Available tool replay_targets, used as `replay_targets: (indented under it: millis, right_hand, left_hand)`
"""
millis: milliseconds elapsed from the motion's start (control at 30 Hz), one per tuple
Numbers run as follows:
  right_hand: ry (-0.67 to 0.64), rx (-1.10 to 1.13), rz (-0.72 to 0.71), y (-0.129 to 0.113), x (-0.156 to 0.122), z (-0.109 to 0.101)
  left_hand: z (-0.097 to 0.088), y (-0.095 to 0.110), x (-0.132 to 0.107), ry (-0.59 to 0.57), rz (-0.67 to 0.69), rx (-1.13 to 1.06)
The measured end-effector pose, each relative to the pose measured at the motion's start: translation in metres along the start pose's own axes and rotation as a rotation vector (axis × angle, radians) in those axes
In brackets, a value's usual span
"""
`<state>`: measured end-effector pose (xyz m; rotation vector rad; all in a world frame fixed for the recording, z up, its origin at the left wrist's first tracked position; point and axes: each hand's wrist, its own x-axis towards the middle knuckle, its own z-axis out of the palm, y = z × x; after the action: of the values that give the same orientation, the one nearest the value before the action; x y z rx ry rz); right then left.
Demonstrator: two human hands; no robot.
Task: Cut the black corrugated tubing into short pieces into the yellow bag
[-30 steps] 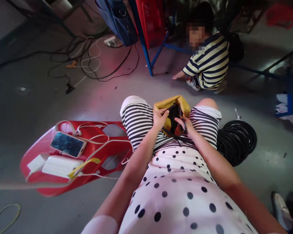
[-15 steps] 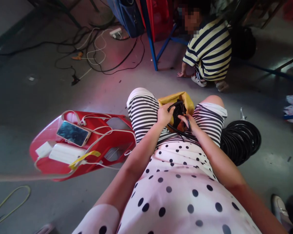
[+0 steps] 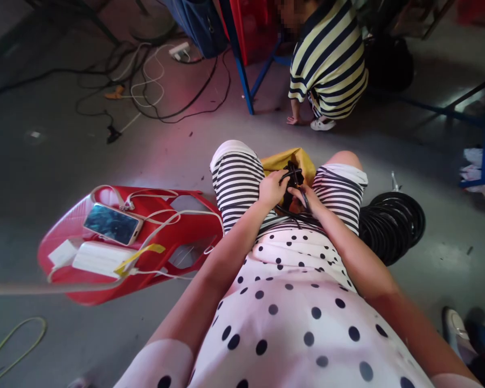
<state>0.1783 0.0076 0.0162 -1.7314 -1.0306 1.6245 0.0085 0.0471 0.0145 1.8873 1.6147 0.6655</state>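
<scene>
The black cable [image 3: 293,172], pinched by the left hand [image 3: 271,189] and right hand [image 3: 312,201] at the yellow bag [image 3: 306,162], is probably pretty light but springy, so best gripped near its bend.

No text, label, brand, number or sign is legible in my view. On the phone [image 3: 113,223] and the white block [image 3: 102,258], I can read no markings.

Wearer's two hands [image 3: 271,189], one yellow bag [image 3: 282,160], one phone [image 3: 113,223], one crouching person [image 3: 331,64]
</scene>
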Motion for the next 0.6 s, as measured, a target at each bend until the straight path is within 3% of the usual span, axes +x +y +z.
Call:
replay_targets:
  millis: [333, 600]
  right_hand:
    - [0.008, 0.039, 0.067, -0.005, -0.002, 0.002]
    - [0.017, 0.017, 0.054, 0.000, 0.003, 0.001]
  left_hand:
    - [-0.001, 0.007, -0.004, -0.052, -0.013, 0.083]
    - [0.002, -0.005, -0.001, -0.077, 0.045, 0.014]
